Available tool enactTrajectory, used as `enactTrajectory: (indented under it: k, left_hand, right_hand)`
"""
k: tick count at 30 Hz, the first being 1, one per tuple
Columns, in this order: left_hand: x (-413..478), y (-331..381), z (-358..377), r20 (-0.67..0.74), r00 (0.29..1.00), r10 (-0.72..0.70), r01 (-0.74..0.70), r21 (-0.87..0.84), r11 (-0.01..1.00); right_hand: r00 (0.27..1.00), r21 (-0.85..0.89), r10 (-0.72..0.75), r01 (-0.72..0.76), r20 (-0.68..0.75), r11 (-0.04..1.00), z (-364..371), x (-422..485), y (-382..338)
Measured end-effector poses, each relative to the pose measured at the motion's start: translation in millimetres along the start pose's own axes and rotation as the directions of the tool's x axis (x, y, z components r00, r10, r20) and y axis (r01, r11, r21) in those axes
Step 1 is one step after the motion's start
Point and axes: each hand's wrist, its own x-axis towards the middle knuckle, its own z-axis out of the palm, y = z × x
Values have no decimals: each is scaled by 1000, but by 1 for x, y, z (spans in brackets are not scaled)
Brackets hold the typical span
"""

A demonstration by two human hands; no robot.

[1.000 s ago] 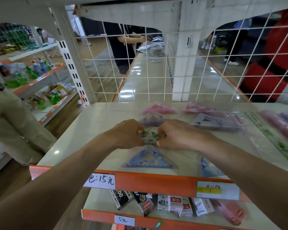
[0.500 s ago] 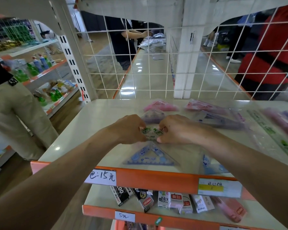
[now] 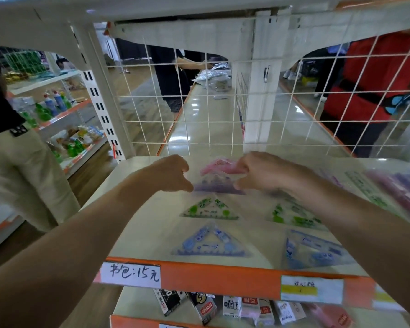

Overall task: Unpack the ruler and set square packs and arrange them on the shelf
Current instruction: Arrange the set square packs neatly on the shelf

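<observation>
Nearest me, at six o'clock, a lower shelf (image 3: 137, 301) carries a row of small boxes (image 3: 232, 306), and just above them runs the orange front edge (image 3: 211, 278) of the shelf (image 3: 159, 223) I am working on, with a handwritten price label (image 3: 130, 275) at seven o'clock. Just behind that edge lies a blue set square (image 3: 211, 242), flat, with a second blue one (image 3: 317, 253) at its three o'clock. Next back sits a green set square (image 3: 210, 209), apart from the blue, with another green one (image 3: 291, 215) to its three o'clock, partly under my right forearm. Beyond the green one, my two hands meet on a purple set square (image 3: 219, 184): my left hand (image 3: 168, 174) has its fingers curled, thumb and fingertip pinching the left corner, and my right hand (image 3: 260, 172), also curled, grips the right end. A pink set square (image 3: 220, 166) lies just behind the purple one, touching my right knuckles. Out at three o'clock, long ruler packs (image 3: 374, 192) lie on the same shelf, too blurred to read. At twelve o'clock a white wire grid (image 3: 208, 120) closes the back of the shelf. Past it, a person in red (image 3: 376, 74) stands at two o'clock, and a person in beige trousers (image 3: 21, 174) stands at nine o'clock.
</observation>
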Motion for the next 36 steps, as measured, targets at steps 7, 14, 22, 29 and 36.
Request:
enactTrajectory:
  k: [7,14,22,29,36]
  left_hand:
    - [33,17,12,76,997,-1,4,-42,999]
    - [44,24,11,148,989,-11,14,-17,1000]
    - [44,27,13,170,986,0,15,-91,996]
    - [42,20,14,173,985,13,16,-162,987]
    - [32,15,14,74,989,128,-102,-284,953]
  right_hand:
    - [991,-15,93,-92,96,996,17,38,-2]
    - [984,43,93,-100,153,994,16,41,-5]
    - [980,105,135,-151,146,983,15,44,-10]
    - [966,174,120,-162,230,971,12,48,-5]
    - [990,339,19,-67,143,938,12,40,-2]
